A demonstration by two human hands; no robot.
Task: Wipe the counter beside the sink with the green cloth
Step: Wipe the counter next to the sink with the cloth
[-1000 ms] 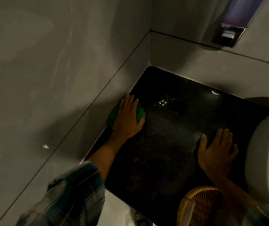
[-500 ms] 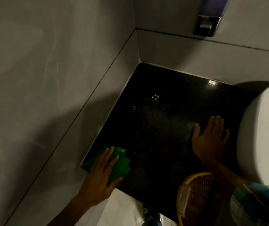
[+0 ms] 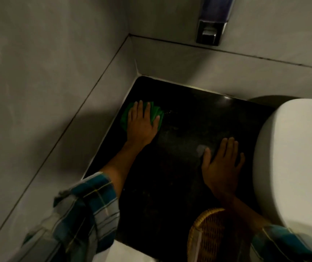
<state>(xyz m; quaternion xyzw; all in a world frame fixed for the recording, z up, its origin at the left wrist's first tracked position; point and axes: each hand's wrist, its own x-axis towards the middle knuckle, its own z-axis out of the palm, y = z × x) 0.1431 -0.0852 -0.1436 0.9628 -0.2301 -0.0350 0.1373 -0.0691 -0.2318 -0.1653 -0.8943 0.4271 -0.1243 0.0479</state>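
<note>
The black stone counter (image 3: 179, 167) fills the corner between two grey walls, left of the white sink (image 3: 293, 157). My left hand (image 3: 142, 123) lies flat on the folded green cloth (image 3: 157, 110) and presses it on the counter close to the left wall, toward the back. Most of the cloth is hidden under the palm; green shows at its left and right edges. My right hand (image 3: 221, 163) rests flat on the counter with fingers spread, just left of the sink, holding nothing.
A woven wicker basket (image 3: 206, 233) stands at the counter's front edge under my right forearm. A chrome soap dispenser (image 3: 210, 33) hangs on the back wall. Grey tiled walls close in the counter at left and back.
My left hand has pushed the green cloth from the counter's front left corner back along the left wall. My right hand has stayed planted beside the sink.
</note>
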